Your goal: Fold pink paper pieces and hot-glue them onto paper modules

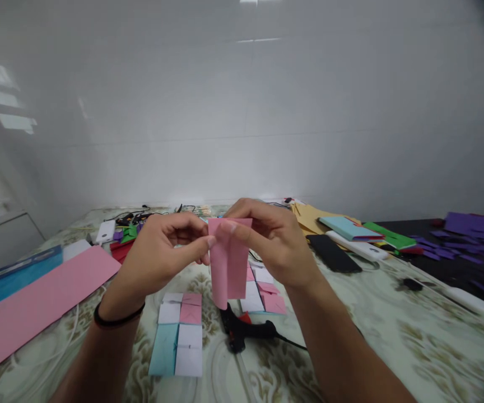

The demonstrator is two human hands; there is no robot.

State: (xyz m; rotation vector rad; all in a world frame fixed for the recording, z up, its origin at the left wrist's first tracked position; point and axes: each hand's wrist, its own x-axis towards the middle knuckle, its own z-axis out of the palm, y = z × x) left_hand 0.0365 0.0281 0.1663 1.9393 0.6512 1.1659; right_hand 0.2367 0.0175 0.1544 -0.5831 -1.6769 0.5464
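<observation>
I have the pink paper (236,268) up off the table (439,336), hanging upright between my two hands about midway between the left and right edges. My right grip (271,240) is closed on its top, thumb across the front and fingers behind. My left grip (170,252) pinches the upper left edge between thumb and fingertips, with hardly any gap. The fingers behind the sheet are hidden, so I can't fairly say how firmly they press.

I judge this to be a folding or creasing step: the paper's left part curls forward along its length. A neat crease would call for level edges and a light, even pinch, since thin paper like this would probably buckle.

Below, nearer the near edge, lies a black glue gun (248,330) (its cord trails off behind my right forearm). The paper's lower end hangs just in front of its nozzle, so bringing it straight down there would be awkward. One panel of folded squares (189,350) lies left of the gun; another panel (252,296) is partly behind the paper.

A large pink sheet (49,308) fills the left edge; a black phone (333,253) and purple pieces (477,224) lie toward the far right corner.
</observation>
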